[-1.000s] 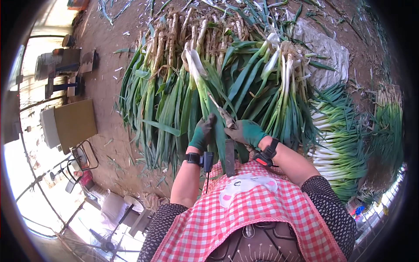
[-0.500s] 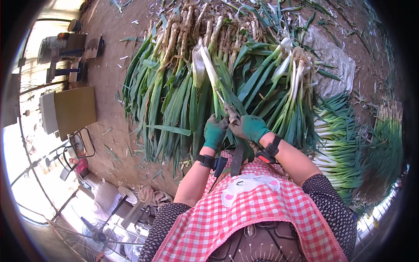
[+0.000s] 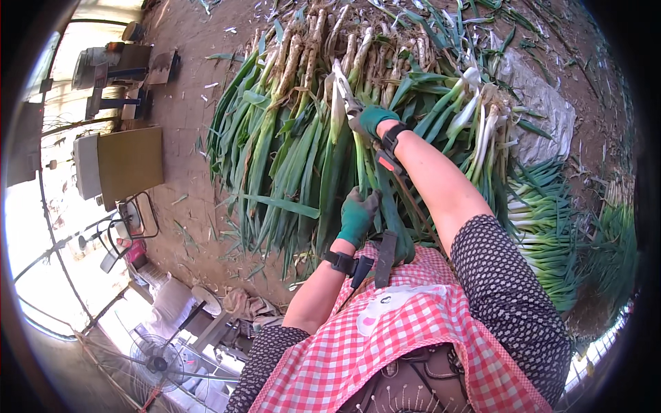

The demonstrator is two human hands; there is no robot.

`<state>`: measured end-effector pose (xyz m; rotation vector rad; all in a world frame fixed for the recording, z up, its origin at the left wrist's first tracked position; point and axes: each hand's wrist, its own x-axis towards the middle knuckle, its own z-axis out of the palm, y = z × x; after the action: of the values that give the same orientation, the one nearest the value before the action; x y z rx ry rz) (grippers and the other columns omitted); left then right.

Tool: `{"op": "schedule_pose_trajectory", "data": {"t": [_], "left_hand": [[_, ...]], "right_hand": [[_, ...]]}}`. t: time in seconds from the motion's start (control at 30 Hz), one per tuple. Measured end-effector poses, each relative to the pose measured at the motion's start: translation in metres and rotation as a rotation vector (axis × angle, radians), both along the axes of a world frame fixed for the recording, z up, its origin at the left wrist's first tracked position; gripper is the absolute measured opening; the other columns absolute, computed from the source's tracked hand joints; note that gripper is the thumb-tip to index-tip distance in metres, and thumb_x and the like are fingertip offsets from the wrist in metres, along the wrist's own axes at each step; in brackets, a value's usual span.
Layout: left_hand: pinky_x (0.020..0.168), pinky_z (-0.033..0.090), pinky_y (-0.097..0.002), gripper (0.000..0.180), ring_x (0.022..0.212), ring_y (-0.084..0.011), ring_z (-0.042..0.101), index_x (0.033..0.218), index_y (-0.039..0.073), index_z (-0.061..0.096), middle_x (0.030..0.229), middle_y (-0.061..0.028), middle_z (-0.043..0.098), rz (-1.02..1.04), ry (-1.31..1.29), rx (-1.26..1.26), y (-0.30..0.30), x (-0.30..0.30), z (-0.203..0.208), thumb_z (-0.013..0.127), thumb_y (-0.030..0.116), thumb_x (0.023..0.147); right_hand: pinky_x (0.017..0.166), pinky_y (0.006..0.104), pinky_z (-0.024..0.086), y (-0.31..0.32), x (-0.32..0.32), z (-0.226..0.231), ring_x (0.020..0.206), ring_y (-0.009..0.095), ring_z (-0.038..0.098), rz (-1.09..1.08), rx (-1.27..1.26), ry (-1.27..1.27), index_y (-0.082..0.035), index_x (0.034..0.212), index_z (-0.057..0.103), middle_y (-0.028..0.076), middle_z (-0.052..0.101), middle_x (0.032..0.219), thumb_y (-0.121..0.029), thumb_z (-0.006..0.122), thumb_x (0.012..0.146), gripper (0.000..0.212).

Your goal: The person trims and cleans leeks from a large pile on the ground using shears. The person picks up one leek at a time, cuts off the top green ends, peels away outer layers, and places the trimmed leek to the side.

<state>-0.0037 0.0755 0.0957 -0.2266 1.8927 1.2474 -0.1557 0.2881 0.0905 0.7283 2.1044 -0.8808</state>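
Since the earlier frame, the right hand (image 3: 372,121) has moved up and away from the left hand (image 3: 358,216), reaching the pale end of a leek (image 3: 360,157). Its fingers are curled round a thin, muddy tool (image 3: 352,107), partly hidden by the glove. Lower down, the left hand grasps the leek's green leaves, just above a dark strip (image 3: 386,258) by the checked apron (image 3: 420,306). The leek lies over a broad pile of leeks (image 3: 292,148) with roots pointing away. Cleaner, white-stemmed leeks (image 3: 544,227) lie stacked to the right.
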Motion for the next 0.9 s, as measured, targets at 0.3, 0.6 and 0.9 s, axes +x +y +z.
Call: {"op": "schedule_pose_trajectory", "data": {"t": [0.3, 0.6, 0.9], "left_hand": [[0.069, 0.052, -0.0279, 0.027, 0.079, -0.0084, 0.062, 0.117, 0.002, 0.064, 0.095, -0.002, 0.07, -0.027, -0.032, 0.049, -0.015, 0.025, 0.01, 0.072, 0.018, 0.097], [0.053, 0.045, -0.0283, 0.015, 0.061, -0.0088, 0.055, 0.109, 0.008, 0.058, 0.08, 0.0018, 0.061, 0.347, -0.279, 0.319, -0.023, 0.03, 0.02, 0.068, 0.016, 0.101], [0.069, 0.055, -0.0318, 0.018, 0.079, -0.0146, 0.067, 0.12, 0.008, 0.058, 0.096, -0.0048, 0.069, -0.101, -0.189, 0.319, -0.024, 0.008, 0.074, 0.057, 0.02, 0.106]], "right_hand": [[0.109, 0.0417, 0.047, 0.006, -0.015, -0.02, 0.132, 0.035, 0.06, 0.02, -0.025, -0.011, -0.011, 0.135, 0.068, 0.018, 0.064, 0.141, -0.043, 0.057, 0.087, 0.058], [0.072, 0.0499, 0.058, -0.039, 0.153, 0.006, 0.085, 0.041, 0.074, 0.231, -0.088, 0.097, -0.003, 0.101, 0.075, 0.026, 0.073, 0.092, -0.054, 0.054, 0.092, 0.056], [0.074, 0.0456, 0.057, -0.018, 0.166, 0.073, 0.076, 0.039, 0.073, 0.022, -0.15, 0.068, 0.001, 0.089, 0.076, 0.024, 0.07, 0.074, -0.056, 0.058, 0.088, 0.06]]}}
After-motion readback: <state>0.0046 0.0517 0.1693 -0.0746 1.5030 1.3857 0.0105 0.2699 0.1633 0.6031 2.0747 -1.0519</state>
